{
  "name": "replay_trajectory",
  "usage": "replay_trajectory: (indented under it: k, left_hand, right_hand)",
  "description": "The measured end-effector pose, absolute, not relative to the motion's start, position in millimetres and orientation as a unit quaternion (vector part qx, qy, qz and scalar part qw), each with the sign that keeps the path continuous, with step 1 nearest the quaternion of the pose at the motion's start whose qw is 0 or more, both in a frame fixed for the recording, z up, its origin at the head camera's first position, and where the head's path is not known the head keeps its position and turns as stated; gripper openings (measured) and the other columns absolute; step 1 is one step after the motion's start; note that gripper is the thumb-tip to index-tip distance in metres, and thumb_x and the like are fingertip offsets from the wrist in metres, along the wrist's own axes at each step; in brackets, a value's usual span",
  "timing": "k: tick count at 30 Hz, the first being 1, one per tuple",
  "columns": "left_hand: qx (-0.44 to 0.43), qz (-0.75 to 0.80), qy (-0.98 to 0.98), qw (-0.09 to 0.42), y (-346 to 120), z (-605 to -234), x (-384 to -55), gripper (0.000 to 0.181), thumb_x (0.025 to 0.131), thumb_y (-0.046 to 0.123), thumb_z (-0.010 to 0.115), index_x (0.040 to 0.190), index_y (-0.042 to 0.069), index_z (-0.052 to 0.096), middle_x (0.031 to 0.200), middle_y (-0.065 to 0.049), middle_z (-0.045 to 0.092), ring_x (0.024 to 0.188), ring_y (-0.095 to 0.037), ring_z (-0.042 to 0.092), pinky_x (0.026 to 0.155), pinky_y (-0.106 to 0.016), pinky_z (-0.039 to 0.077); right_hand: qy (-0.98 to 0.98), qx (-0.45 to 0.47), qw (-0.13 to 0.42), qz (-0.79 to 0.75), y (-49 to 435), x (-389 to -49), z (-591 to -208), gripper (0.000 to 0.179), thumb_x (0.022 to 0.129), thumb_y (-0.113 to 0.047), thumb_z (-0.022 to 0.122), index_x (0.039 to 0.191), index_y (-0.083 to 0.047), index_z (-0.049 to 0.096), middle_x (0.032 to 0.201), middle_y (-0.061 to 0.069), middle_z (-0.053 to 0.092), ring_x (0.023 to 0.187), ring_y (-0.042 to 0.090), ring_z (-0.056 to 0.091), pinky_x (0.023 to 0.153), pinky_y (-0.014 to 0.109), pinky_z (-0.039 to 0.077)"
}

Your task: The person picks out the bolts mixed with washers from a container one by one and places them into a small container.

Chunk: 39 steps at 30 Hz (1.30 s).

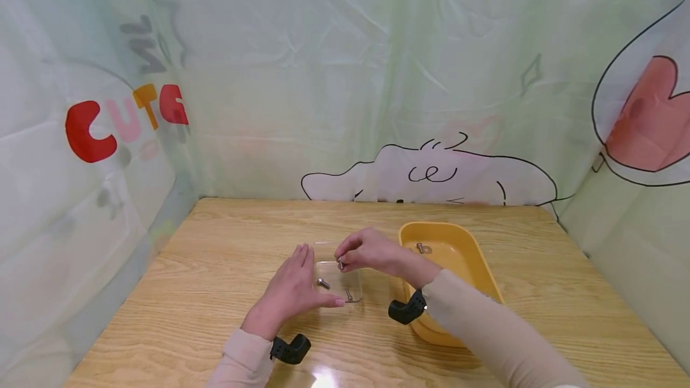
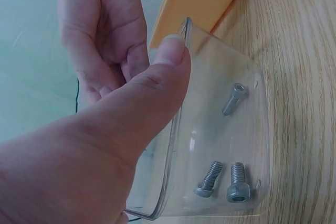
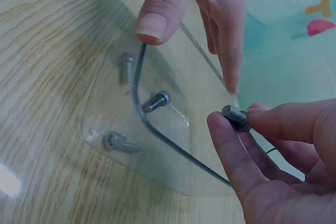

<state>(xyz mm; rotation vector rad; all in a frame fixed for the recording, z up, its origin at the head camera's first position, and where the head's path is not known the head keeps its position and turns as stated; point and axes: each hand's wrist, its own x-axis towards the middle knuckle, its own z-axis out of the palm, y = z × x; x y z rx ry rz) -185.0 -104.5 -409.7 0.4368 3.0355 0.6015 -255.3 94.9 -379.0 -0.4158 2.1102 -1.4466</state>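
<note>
A clear plastic box (image 1: 353, 279) stands on the table with three metal socket-head bolts lying on its bottom, such as this bolt (image 2: 234, 98). My left hand (image 1: 293, 283) rests along the box, thumb on the near rim and straight fingers against the left side. Above the box's right part, my right hand (image 1: 372, 251) pinches another socket-head bolt (image 3: 236, 117) between thumb and fingertips. That bolt's threaded end shows in the right wrist view; its head is partly behind the fingers.
Right of the box is a yellow-orange tray (image 1: 487, 271), partly under my right forearm, with a bolt (image 1: 420, 248) near its far left corner. A wooden table (image 1: 215, 268) spreads beneath everything. Printed curtains (image 1: 269, 106) hang behind and at the sides.
</note>
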Motion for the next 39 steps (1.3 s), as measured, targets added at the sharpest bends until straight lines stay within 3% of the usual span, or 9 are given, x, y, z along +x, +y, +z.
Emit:
replay_trajectory:
  k: [15,39]
  left_hand:
    - [0.124,0.191,0.973,0.03,-103.2,-408.2,-185.4,0.128,0.069,0.073,0.074,0.152,-0.011,0.024,0.16,-0.029,0.022,0.151,-0.039,0.023,0.122,-0.049,0.026]
    - [0.116,0.197,0.973,0.041,-102.1,-406.3,-183.8,0.128,0.069,0.072,0.075,0.152,-0.01,0.023,0.161,-0.028,0.021,0.151,-0.038,0.021,0.123,-0.05,0.025]
  right_hand:
    - [0.811,-0.139,0.244,-0.513,86.4,-250.0,-379.7,0.012,0.093,0.002,0.064,0.103,0.006,0.069,0.095,0.017,0.069,0.083,0.022,0.071,0.088,0.042,0.059]
    - [0.801,-0.154,0.247,-0.523,94.3,-250.9,-381.2,0.018,0.098,-0.005,0.057,0.107,0.009,0.066,0.102,0.02,0.07,0.092,0.026,0.072,0.091,0.043,0.058]
